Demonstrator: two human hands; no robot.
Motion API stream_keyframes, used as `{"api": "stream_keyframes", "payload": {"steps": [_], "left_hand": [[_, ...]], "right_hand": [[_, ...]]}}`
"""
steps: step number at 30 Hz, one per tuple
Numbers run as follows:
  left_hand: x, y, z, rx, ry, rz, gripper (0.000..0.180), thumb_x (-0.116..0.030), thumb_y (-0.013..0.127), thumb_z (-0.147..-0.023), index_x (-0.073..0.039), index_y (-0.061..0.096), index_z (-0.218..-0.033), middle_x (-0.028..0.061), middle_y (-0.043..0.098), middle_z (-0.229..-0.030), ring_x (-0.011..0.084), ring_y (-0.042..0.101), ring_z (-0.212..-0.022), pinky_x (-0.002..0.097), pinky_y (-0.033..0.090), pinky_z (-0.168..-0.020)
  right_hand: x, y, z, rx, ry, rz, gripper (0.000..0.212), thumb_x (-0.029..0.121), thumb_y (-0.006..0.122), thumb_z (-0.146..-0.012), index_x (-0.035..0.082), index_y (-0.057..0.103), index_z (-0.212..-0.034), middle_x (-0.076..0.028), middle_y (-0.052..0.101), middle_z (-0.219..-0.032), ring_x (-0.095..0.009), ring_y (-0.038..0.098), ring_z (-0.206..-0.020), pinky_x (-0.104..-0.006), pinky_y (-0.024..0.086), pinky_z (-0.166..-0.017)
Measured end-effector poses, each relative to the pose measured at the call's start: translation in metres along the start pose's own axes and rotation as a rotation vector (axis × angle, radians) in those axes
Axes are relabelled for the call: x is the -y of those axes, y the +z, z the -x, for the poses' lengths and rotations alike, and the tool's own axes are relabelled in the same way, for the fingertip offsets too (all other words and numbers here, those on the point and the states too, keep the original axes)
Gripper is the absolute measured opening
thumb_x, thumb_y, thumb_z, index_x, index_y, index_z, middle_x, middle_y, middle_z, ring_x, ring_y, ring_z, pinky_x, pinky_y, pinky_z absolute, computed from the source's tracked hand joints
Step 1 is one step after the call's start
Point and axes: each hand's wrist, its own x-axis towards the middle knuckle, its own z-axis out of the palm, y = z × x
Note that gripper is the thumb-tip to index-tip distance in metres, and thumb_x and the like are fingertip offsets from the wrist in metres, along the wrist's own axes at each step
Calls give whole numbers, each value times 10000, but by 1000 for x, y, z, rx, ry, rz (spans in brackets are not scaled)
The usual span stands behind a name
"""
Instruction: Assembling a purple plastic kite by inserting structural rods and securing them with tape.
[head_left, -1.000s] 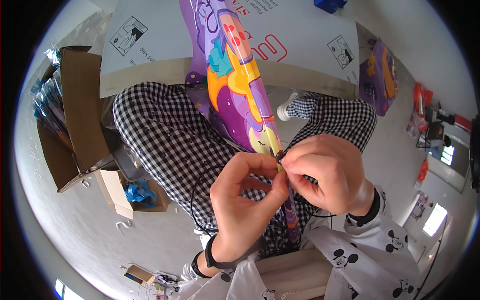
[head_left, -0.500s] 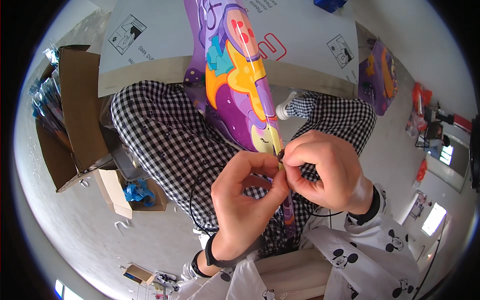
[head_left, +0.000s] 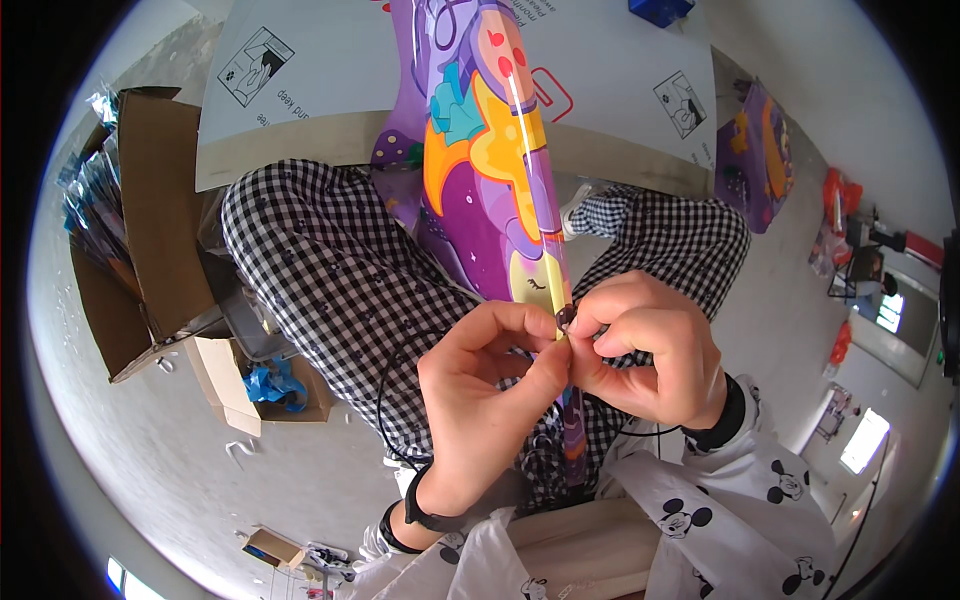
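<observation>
A: Okay, gripping what, and where?

B: Pinching purple printed film [head_left: 465,205] at the edge with fingers of left hand [head_left: 485,395] and right hand [head_left: 660,355] — runs from over the counter [head_left: 330,115] down to the lap [head_left: 340,285].

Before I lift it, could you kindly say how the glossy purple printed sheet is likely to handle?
The printed sheet probably slips easily, as its glossy surface throws bright reflections. It is likely floppy, since it curves into a rounded fold. It seems light, with the left hand merely pinching it.
</observation>
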Motion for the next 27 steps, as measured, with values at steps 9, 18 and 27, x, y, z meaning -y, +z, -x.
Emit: {"api": "stream_keyframes", "payload": {"steps": [9, 18, 27], "left_hand": [[1, -1, 0, 6, 1, -17, 151, 14, 690, -802, 18, 617, -935, 14, 633, -885, 67, 606, -797, 193, 505, -676], [3, -1, -3, 73, -15, 120, 140, 42, 663, -822, 35, 602, -948, 20, 629, -903, 63, 601, -817, 183, 496, -674], [0, 5, -1, 4, 47, -15, 156, 39, 661, -827, 46, 608, -974, 29, 638, -914, 68, 601, -817, 194, 501, -683]], "right_hand": [[3, -2, 2, -19, 200, -167, 382, -103, 728, -707, 27, 464, -951, -111, 611, -826, -210, 639, -731, -302, 528, -648], [-2, 0, 3, -91, -13, -50, 396, -108, 735, -640, 23, 502, -933, -128, 616, -864, -230, 625, -681, -301, 535, -610], [2, -3, 7, -58, 106, -138, 401, -137, 716, -658, 12, 490, -955, -134, 608, -890, -207, 633, -733, -308, 544, -663]]}}
